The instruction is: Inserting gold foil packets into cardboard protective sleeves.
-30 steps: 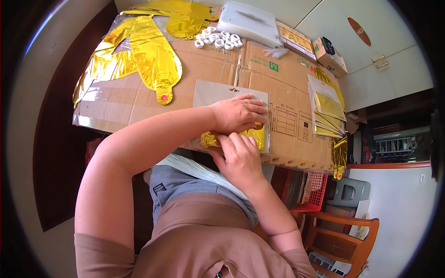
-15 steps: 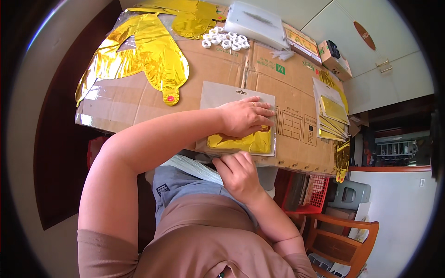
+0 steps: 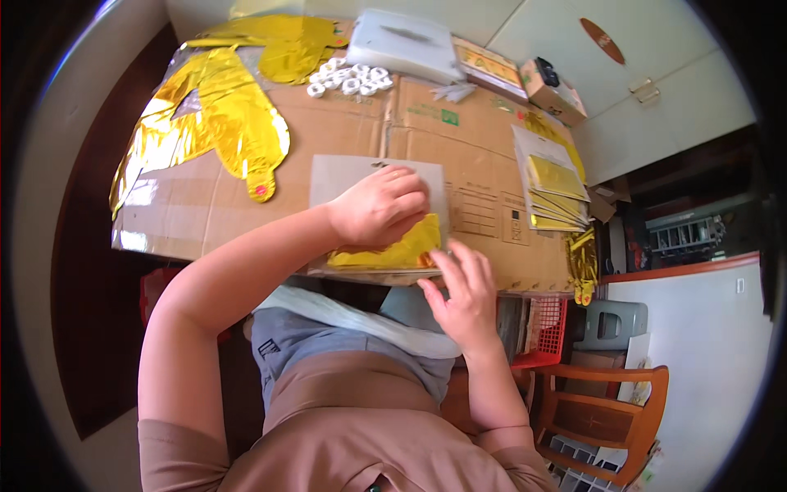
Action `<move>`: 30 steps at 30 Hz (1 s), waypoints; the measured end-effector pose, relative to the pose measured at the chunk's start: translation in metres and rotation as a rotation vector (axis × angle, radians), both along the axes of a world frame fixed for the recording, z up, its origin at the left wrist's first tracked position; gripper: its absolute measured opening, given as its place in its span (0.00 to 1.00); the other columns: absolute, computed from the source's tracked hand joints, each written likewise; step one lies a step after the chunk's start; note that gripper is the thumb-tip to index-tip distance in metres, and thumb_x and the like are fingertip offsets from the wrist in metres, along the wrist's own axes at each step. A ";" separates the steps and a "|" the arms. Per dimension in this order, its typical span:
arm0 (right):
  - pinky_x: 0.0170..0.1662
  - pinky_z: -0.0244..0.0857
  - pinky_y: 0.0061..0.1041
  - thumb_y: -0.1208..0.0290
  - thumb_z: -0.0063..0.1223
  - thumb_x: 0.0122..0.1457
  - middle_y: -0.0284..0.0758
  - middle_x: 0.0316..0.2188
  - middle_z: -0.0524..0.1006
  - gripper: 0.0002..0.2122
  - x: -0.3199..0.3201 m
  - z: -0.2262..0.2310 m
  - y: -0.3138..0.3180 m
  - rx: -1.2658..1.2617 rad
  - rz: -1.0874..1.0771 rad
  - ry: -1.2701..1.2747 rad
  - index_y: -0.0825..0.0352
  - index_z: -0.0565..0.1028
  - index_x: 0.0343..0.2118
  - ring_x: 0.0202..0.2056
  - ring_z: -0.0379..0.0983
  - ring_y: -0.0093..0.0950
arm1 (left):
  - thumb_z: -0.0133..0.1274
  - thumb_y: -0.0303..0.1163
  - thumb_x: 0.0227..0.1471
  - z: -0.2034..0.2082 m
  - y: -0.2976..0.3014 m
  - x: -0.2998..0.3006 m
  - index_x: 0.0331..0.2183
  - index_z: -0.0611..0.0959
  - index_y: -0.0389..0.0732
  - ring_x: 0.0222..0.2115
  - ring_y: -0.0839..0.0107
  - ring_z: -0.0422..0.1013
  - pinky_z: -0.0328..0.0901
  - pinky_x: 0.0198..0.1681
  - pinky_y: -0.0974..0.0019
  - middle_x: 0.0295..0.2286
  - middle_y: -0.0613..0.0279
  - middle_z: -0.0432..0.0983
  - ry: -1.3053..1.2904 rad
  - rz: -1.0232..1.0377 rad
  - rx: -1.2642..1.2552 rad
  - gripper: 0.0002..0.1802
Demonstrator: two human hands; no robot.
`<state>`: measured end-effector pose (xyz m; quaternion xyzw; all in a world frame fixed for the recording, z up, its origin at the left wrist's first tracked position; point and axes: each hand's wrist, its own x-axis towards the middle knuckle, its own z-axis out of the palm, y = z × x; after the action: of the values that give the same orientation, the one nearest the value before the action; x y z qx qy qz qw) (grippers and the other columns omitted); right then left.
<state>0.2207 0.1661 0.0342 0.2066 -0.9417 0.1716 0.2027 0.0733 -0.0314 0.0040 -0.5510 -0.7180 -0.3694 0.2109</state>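
Note:
A flat package (image 3: 328, 176) with a pale grey backing and a hang hole at its top lies at the front edge of the cardboard. Folded gold foil (image 3: 377, 256) fills its lower part. Over the package is my left hand (image 3: 381, 205), its fingers curled inward and their tips hidden; what they pinch, if anything, does not show. My right hand (image 3: 466, 291) is at the package's lower right corner, thumb and fingers apart. Its fingertips touch or nearly touch that corner.
Flattened cardboard (image 3: 320, 123) covers the table. Gold foil balloons (image 3: 238, 107) lie at the far left, beside several white tape rolls (image 3: 351, 82). Behind stands a translucent plastic container (image 3: 406, 47). Several gold packages (image 3: 553, 184) are stacked at right; a wooden chair (image 3: 602, 418) stands below.
My left hand has gone from lying flat on the package to curled fingers. My right hand has shifted right and opened from a closed shape. The whole view has swung slightly.

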 end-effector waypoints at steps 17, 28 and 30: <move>0.43 0.71 0.35 0.72 0.65 0.54 0.40 0.41 0.79 0.08 -0.005 -0.009 0.014 -0.192 -0.031 -0.072 0.67 0.83 0.35 0.39 0.77 0.38 | 0.68 0.40 0.41 0.033 -0.056 0.084 0.41 0.79 0.42 0.52 0.56 0.69 0.61 0.60 0.48 0.46 0.56 0.72 -0.033 0.280 -0.383 0.25; 0.44 0.67 0.37 0.76 0.67 0.48 0.36 0.41 0.75 0.15 0.002 -0.019 0.011 -0.152 -0.014 0.030 0.64 0.78 0.40 0.39 0.73 0.38 | 0.68 0.31 0.43 0.007 -0.065 0.094 0.37 0.80 0.40 0.54 0.52 0.70 0.60 0.62 0.46 0.46 0.55 0.74 -0.286 0.360 -0.146 0.18; 0.43 0.66 0.36 0.76 0.67 0.48 0.35 0.40 0.75 0.14 0.007 -0.017 0.009 -0.109 -0.039 0.116 0.63 0.78 0.39 0.37 0.72 0.36 | 0.67 0.31 0.45 0.004 -0.066 0.093 0.34 0.80 0.40 0.53 0.53 0.72 0.62 0.61 0.46 0.44 0.56 0.76 -0.248 0.360 -0.115 0.14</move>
<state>0.2273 0.1751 0.0169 0.1864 -0.9215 0.2065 0.2711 0.1666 -0.0974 0.0085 -0.3755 -0.8450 -0.3491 0.1518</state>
